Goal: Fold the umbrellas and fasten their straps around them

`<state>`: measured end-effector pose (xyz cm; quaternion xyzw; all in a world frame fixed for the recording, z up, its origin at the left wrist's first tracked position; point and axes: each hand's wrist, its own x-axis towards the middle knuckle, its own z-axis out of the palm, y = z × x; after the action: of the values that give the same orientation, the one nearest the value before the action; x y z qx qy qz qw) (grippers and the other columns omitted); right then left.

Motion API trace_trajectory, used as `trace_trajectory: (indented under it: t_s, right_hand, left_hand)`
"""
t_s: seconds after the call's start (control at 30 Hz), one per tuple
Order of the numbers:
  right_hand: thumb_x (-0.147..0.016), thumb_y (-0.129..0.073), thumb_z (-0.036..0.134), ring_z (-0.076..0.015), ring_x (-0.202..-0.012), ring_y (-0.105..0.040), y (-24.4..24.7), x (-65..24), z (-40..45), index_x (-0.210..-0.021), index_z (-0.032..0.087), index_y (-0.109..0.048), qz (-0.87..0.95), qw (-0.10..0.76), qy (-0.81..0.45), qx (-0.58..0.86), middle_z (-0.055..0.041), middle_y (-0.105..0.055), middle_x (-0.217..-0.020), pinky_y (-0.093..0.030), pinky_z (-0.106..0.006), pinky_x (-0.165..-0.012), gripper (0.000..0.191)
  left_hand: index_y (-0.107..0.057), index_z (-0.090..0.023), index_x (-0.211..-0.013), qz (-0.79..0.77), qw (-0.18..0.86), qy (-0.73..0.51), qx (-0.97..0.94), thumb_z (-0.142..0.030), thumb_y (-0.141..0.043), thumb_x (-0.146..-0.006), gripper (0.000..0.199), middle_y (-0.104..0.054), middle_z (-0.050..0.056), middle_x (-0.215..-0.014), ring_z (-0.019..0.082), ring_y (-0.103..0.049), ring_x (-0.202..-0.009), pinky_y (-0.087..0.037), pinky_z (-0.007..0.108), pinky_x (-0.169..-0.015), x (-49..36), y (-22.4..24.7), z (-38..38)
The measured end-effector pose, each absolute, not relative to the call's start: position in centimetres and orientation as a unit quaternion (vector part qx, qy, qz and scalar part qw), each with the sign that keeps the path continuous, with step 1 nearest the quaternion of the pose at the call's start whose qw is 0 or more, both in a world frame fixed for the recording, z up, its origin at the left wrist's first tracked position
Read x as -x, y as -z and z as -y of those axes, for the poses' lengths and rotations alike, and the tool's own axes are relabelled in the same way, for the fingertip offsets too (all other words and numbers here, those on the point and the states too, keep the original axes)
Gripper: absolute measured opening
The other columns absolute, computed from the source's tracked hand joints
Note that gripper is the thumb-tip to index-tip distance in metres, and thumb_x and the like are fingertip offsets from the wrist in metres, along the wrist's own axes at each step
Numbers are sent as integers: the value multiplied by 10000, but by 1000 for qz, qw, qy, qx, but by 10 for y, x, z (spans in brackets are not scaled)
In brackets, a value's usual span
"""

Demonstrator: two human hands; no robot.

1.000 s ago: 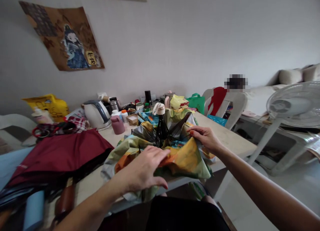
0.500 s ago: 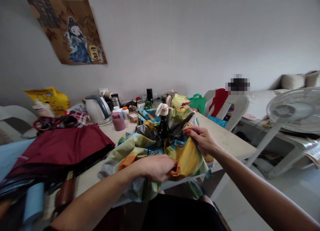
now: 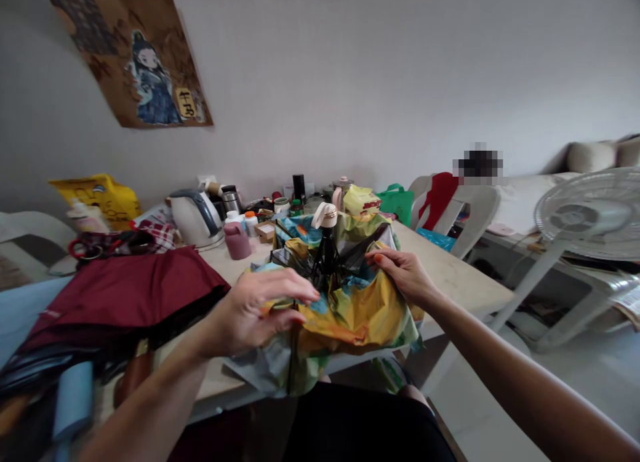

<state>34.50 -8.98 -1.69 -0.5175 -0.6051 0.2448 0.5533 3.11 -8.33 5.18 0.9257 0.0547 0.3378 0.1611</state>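
Note:
A colourful umbrella with yellow, orange, green and blue fabric sits partly folded at the table's front edge, its white and gold handle pointing up and its dark ribs gathered round the shaft. My right hand pinches the canopy at its right side, thumb against fingers. At the canopy's left side, my left hand hovers over the fabric with thumb and fingers apart; whether it touches the cloth I cannot tell. Part of the canopy lies hidden behind that hand.
To the left lie a dark red umbrella and a light blue umbrella handle. Behind stand an electric kettle, a pink cup and several bottles. A white fan stands right; a person's blurred head shows beyond a chair.
My left hand has let go of the orange fabric at the front and moved left and up, its fingers spreading. The front fabric has spread out. My right hand keeps its pinch.

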Motion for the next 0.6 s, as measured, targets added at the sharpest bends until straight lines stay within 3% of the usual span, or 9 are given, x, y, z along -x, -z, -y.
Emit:
trace_trajectory:
  t_s: [0.13, 0.2, 0.3, 0.37, 0.43, 0.5, 0.6]
  right_hand:
    - [-798, -609, 550, -186, -752, -631, 16, -343, 92, -909, 187, -735, 604, 555, -238, 520, -59, -726, -873, -514, -316, -734, 401]
    - [-790, -615, 563, -187, -746, -626, 15, -340, 92, -904, 186, -734, 597, 562, -240, 519, -60, -718, -855, -511, -315, -728, 412]
    - [-783, -617, 594, -190, -735, -623, 15, -339, 91, -899, 185, -730, 590, 566, -238, 524, -62, -709, -836, -511, -320, -723, 441]
    - [-781, -614, 610, -190, -724, -622, 15, -339, 89, -889, 187, -726, 589, 565, -233, 529, -63, -708, -837, -511, -324, -717, 451]
    - [-775, -614, 617, -186, -708, -616, 14, -340, 87, -871, 186, -721, 585, 568, -229, 532, -62, -704, -826, -509, -322, -698, 454]
    - [-760, -622, 617, -182, -690, -607, 12, -341, 83, -854, 184, -715, 573, 576, -230, 536, -59, -699, -809, -503, -313, -669, 454]
    - [-743, -634, 598, -173, -672, -596, 8, -340, 78, -828, 177, -709, 551, 590, -234, 542, -52, -693, -789, -493, -301, -644, 435]
  left_hand:
    - [-660, -186, -937, -139, 84, -439, -884, -205, -674, -858, 82, -693, 20, -778, 118, -651, -666, -528, 203, -622, -18, -21, 95]
    - [-631, -174, -953, -123, 47, -438, -889, -287, -705, -836, 178, -682, 38, -812, 136, -645, -716, -540, 225, -657, -28, 11, 113]
    - [-599, -145, -1080, -177, -40, -431, -884, -431, -727, -791, 426, -666, 115, -945, 224, -626, -862, -558, 347, -762, -50, 68, 135]
    - [-591, -156, -1139, -278, -117, -425, -853, -323, -671, -850, 344, -641, 157, -1070, 278, -603, -960, -538, 424, -813, -60, 98, 138]
    - [-605, -182, -1105, -322, -153, -424, -833, -145, -601, -861, 247, -634, 141, -1076, 276, -594, -963, -513, 429, -807, -61, 113, 135]
    - [-614, -199, -1053, -325, -143, -457, -815, -23, -534, -837, 290, -629, 111, -1042, 249, -586, -954, -484, 415, -824, -54, 112, 132]
    - [-627, -215, -1046, -330, -53, -568, -752, -15, -524, -835, 308, -609, 96, -1057, 233, -566, -1001, -450, 423, -893, -43, 106, 141]
